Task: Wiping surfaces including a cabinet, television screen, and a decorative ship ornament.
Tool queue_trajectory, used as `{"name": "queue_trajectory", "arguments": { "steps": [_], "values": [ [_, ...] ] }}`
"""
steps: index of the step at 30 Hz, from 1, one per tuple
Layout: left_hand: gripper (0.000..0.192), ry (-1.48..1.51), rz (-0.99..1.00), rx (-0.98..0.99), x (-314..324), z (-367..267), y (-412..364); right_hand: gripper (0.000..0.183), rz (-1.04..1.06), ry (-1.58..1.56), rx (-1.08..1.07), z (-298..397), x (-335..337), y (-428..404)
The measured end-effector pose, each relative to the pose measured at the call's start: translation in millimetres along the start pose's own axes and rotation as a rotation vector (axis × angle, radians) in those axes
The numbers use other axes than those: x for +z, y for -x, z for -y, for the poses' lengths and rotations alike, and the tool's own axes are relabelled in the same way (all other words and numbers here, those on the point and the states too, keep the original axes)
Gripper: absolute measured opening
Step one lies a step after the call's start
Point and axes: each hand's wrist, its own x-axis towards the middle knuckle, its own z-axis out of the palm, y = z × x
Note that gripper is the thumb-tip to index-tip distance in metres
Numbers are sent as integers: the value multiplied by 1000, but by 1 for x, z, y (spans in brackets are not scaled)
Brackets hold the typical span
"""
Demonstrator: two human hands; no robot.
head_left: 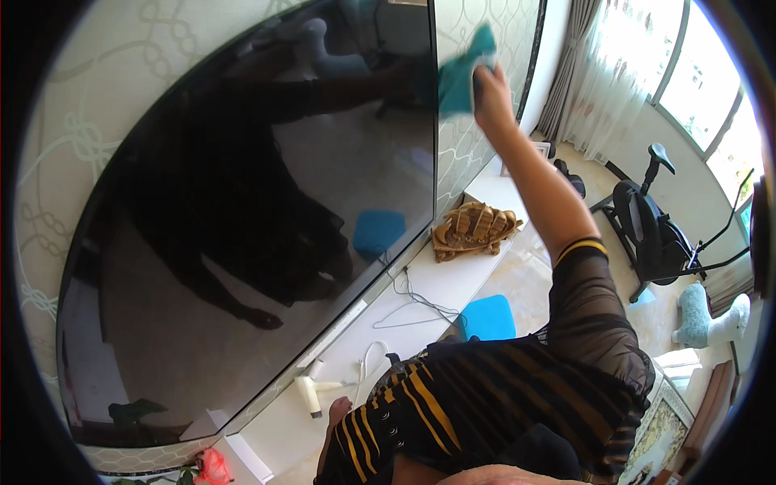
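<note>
My right hand [492, 100] is raised at the top, its arm stretched out, and grips a teal cloth [458, 85] with a pale part at the fingers. Motion blurs the cloth, which lies at the right edge of a large black television [273, 182], over the patterned wallpaper. My left hand [341, 410] is low, beside my striped clothing; its fingers are partly hidden. Near it, a cream hair dryer [310, 393] with a white cord rests on the white cabinet top. The television's glossy screen reflects my body and arms.
On the long white cabinet [364, 339] stand a carved wooden boat ornament [476, 230], a clothes hanger [411, 318] and dark cables. Beyond are a blue stool [490, 318], an exercise bike [652, 236] and a plush animal-shaped seat [697, 318]. A red artificial-looking flower [212, 467] is lower left.
</note>
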Motion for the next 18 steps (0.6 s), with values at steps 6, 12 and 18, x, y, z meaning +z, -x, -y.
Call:
{"name": "queue_trajectory", "arguments": {
  "steps": [6,12,18],
  "values": [
    [44,74,29,-6,-7,9,-22,32,70,817,-633,8,70,-66],
    [37,105,-50,-82,4,30,13,36,-122,891,-554,-39,57,26],
    [29,-42,178,-52,-11,55,35,37,-197,1048,-299,-138,-45,114]
  ]
}}
